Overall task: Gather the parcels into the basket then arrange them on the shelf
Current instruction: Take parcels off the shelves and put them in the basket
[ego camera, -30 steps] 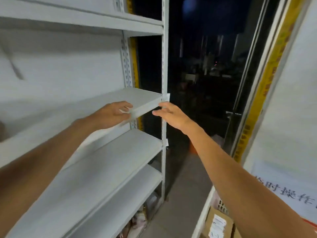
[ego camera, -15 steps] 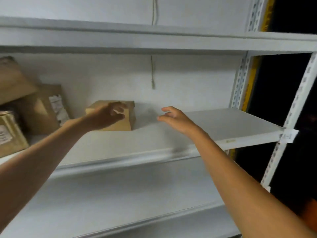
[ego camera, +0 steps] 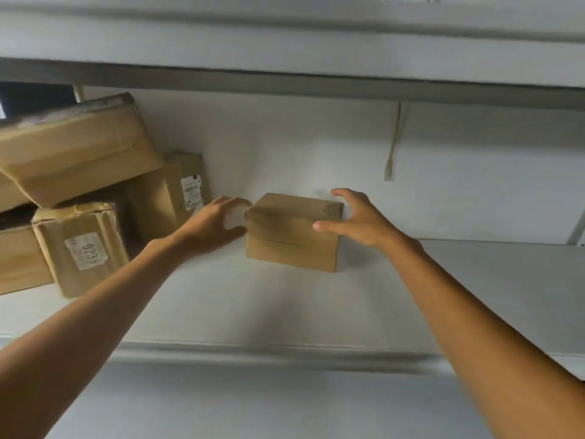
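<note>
Now the small cardboard parcel [ego camera: 292,231] is seen much closer and nearer the middle of the view than half a second ago, and both hands have been brought in to flank it. The left hand [ego camera: 212,225] is spread open at the parcel's left end, fingertips just beside the upper corner; whether contact is made cannot be told. The right hand [ego camera: 356,220] is held wide open at the right end, thumb across the front face and fingers arched behind the top corner, nothing being gripped.

The parcel is set on the white shelf [ego camera: 285,312], near the back wall [ego camera: 316,147], its long axis running left to right along the shelf, a small printed mark at the right of its top face. Open shelf surface is left in front of it and well out to the right. To the left, beyond the left hand, a stack of cardboard boxes [ego camera: 104,201] is crowded against the wall, one labelled box [ego camera: 80,248] tilted. The upper shelf [ego camera: 285,58] is close overhead.
</note>
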Tool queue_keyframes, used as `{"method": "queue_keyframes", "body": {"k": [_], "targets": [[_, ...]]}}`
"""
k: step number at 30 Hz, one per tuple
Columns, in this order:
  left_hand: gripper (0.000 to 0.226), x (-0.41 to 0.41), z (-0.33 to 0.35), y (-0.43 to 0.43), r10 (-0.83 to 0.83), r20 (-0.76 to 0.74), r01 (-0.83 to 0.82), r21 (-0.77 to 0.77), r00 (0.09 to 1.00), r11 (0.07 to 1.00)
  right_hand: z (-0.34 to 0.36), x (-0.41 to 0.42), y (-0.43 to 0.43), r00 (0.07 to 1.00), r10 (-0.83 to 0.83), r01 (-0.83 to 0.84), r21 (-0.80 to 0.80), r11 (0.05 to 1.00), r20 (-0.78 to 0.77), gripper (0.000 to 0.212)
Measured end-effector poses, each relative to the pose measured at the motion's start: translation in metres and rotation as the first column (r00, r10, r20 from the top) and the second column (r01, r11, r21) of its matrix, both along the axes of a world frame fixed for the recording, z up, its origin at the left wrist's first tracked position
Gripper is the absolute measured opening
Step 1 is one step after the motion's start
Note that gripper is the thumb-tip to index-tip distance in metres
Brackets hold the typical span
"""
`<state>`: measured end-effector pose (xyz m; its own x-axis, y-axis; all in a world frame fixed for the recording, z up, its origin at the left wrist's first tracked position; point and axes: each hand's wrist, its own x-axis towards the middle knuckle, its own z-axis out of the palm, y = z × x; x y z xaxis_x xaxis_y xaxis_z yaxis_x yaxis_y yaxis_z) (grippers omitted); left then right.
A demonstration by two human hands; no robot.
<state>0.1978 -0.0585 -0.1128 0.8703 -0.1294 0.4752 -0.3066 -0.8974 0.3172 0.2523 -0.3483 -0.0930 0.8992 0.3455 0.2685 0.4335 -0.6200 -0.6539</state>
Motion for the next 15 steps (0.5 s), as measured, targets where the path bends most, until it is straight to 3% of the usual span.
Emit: {"method": "queue_keyframes", "body": {"k": [3,6,11,15], "targets": [[0.048,0.022,-0.016,0.008,-0.052,-0.01,0.051,-0.057,0.999,0.997,0.001,0.036,0.012,1.0,0.012,-0.011,-0.151,0.988,0.0,0.093],[0.05,0.036,-0.03,0.011,-0.068,-0.039,0.061,-0.147,0.997,0.987,0.0,0.071,0.024,0.994,0.054,-0.079,-0.279,0.957,-0.096,0.102],[0.056,0.048,-0.041,0.009,-0.025,-0.038,0.015,-0.246,0.999,0.969,0.002,0.099,0.035,0.984,0.092,-0.159,-0.536,0.829,-0.149,0.111],[0.062,0.053,-0.044,0.006,0.024,-0.035,-0.033,-0.296,0.999,0.955,0.003,0.104,0.04,0.987,0.096,-0.147,-0.462,0.875,-0.132,0.106]]}}
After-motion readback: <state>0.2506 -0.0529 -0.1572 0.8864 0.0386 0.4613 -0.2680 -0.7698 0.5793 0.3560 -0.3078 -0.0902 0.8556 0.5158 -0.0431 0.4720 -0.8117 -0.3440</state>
